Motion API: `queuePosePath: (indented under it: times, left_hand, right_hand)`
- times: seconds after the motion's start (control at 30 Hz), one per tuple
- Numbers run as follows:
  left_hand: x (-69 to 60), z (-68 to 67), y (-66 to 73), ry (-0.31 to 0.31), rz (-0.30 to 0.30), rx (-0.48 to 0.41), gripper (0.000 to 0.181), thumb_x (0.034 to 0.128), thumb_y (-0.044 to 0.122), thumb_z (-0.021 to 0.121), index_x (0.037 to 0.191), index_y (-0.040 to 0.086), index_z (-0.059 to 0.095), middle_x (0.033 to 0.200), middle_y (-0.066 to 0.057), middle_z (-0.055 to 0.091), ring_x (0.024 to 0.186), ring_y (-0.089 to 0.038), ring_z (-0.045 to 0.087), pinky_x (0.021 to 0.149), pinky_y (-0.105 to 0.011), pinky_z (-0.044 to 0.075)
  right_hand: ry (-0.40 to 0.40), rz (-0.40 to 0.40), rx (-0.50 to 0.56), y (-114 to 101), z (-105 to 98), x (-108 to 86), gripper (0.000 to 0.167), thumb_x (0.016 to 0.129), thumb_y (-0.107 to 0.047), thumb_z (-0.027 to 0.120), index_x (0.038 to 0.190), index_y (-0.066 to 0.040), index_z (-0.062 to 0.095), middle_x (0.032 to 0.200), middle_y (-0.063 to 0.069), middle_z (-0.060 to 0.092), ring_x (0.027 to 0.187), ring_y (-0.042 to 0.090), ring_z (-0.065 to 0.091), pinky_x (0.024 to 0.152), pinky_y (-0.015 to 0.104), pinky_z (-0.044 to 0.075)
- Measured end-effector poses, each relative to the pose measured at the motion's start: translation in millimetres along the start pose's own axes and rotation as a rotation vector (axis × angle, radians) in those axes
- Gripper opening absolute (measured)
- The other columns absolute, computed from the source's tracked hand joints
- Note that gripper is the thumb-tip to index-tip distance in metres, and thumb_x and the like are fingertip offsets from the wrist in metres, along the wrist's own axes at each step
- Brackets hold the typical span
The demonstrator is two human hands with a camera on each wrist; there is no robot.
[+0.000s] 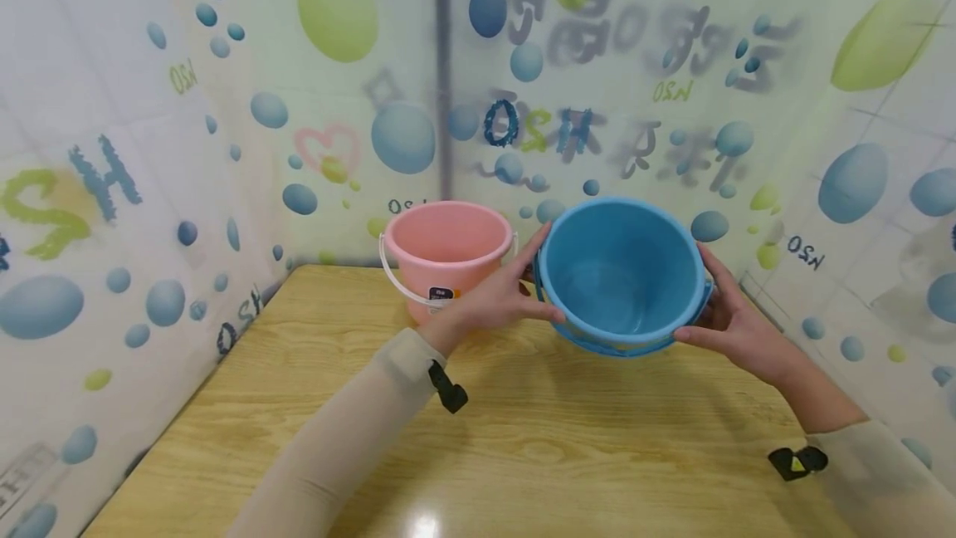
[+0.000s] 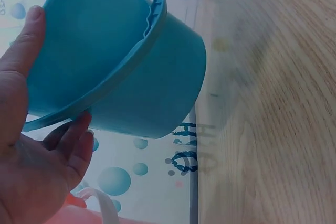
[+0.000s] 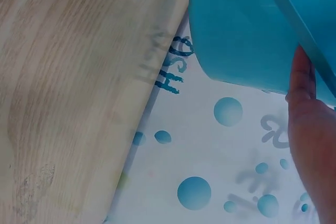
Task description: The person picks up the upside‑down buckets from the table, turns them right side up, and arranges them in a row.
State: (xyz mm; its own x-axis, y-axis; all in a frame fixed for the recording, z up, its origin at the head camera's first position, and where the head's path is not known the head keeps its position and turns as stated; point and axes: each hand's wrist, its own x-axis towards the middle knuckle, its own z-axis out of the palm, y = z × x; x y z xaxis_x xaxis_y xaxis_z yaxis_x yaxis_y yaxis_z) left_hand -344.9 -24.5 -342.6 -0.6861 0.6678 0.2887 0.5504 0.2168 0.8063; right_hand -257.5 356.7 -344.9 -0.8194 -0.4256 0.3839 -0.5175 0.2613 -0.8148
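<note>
Both hands hold a blue bucket [image 1: 623, 272] up off the table, its mouth tilted toward me and nothing visible inside. On its left side the left hand [image 1: 502, 297] grips the rim, thumb at the front and fingers behind the outer wall. The right hand [image 1: 739, 329] grips the opposite side in much the same way. A blue handle [image 1: 612, 349] hangs down along the near side below the rim. In the left wrist view the thumb and fingers [image 2: 79, 148] stand on either side of the rim. The right wrist view shows fingers against the bucket's outside, partly hidden.
A pink bucket [image 1: 429, 271] with a white handle [image 1: 393, 276] and a dark label stands upright on the wooden table [image 1: 553, 447], left of the blue one and partly behind the left forearm. Patterned wall coverings [image 1: 358, 106] enclose the table's back and sides.
</note>
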Motion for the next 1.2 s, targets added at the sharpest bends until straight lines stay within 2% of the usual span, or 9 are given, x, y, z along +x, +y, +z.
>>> queuePosePath:
  times: [0.17,0.3,0.4,0.6,0.7,0.93,1.07,1.2]
  left_hand:
    - [2.9,2.9,-0.1,0.006,-0.017,-0.035,0.124,0.0935,0.029,0.091,0.174,0.051,-0.001,0.175,-0.011,0.039,0.142,-0.034,0.061,0.11,-0.048,0.06]
    - [6.9,4.6,-1.3,-0.005,-0.014,-0.092,0.12,0.0962,0.027,0.087,0.177,0.041,0.0,0.18,-0.007,0.029,0.152,-0.043,0.053,0.117,-0.054,0.056]
    - [8.8,5.6,-2.3,-0.015,-0.006,-0.119,0.118,0.0973,0.027,0.085,0.178,0.034,-0.001,0.182,-0.008,0.024,0.153,-0.049,0.051,0.117,-0.056,0.055]
    - [10.6,8.4,-4.8,-0.005,-0.02,-0.126,0.117,0.0977,0.025,0.085,0.178,0.035,0.002,0.183,-0.004,0.024,0.162,-0.036,0.042,0.12,-0.052,0.053]
    - [11.0,9.9,-7.4,-0.001,-0.037,-0.118,0.115,0.0988,0.024,0.085,0.178,0.034,0.002,0.183,-0.004,0.025,0.165,-0.031,0.038,0.122,-0.05,0.052]
    - [10.9,13.7,-10.6,0.009,-0.092,-0.095,0.111,0.1012,0.028,0.083,0.179,0.032,0.004,0.182,-0.01,0.027,0.164,-0.034,0.038,0.122,-0.053,0.051]
    - [11.5,16.6,-10.0,0.021,-0.112,-0.088,0.108,0.102,0.034,0.082,0.179,0.034,0.005,0.181,-0.008,0.03,0.163,-0.033,0.042,0.12,-0.051,0.054]
    - [12.9,19.0,-10.5,0.03,-0.126,-0.062,0.107,0.1025,0.041,0.08,0.178,0.035,0.005,0.181,-0.007,0.032,0.161,-0.031,0.044,0.119,-0.048,0.055]
  right_hand:
    - [0.013,0.02,-0.016,1,0,-2.0,0.109,0.103,0.012,0.064,0.179,-0.029,-0.002,0.162,-0.002,0.048,0.128,0.004,0.07,0.09,0.026,0.066]
    - [0.017,0.068,-0.05,-1,0,-4.3,0.103,0.108,0.005,0.062,0.178,-0.031,-0.004,0.159,0.001,0.047,0.123,0.003,0.072,0.09,0.026,0.066]
    - [0.012,0.091,-0.052,0,-1,-5.1,0.099,0.111,0.003,0.058,0.178,-0.031,-0.006,0.155,-0.001,0.049,0.117,0.004,0.075,0.091,0.024,0.065]
    - [-0.002,0.11,-0.058,6,-2,-4.2,0.089,0.115,-0.003,0.052,0.178,-0.027,-0.007,0.131,-0.01,0.069,0.106,0.009,0.08,0.092,0.021,0.063]
    - [-0.005,0.113,-0.062,10,-1,-3.8,0.084,0.117,-0.005,0.048,0.178,-0.023,-0.007,0.123,-0.012,0.072,0.103,0.011,0.08,0.091,0.021,0.063]
    - [-0.022,0.119,-0.051,20,0,-4.3,0.078,0.119,-0.008,0.042,0.177,-0.015,-0.009,0.112,0.004,0.075,0.101,0.017,0.08,0.091,0.02,0.062]
    - [-0.017,0.12,-0.053,25,-2,-4.7,0.075,0.12,-0.01,0.04,0.178,-0.019,-0.006,0.109,0.01,0.076,0.101,0.018,0.079,0.092,0.021,0.062]
    - [-0.01,0.124,-0.055,29,-3,-4.3,0.072,0.121,-0.012,0.038,0.179,-0.023,-0.003,0.11,0.009,0.075,0.102,0.018,0.079,0.092,0.022,0.062]
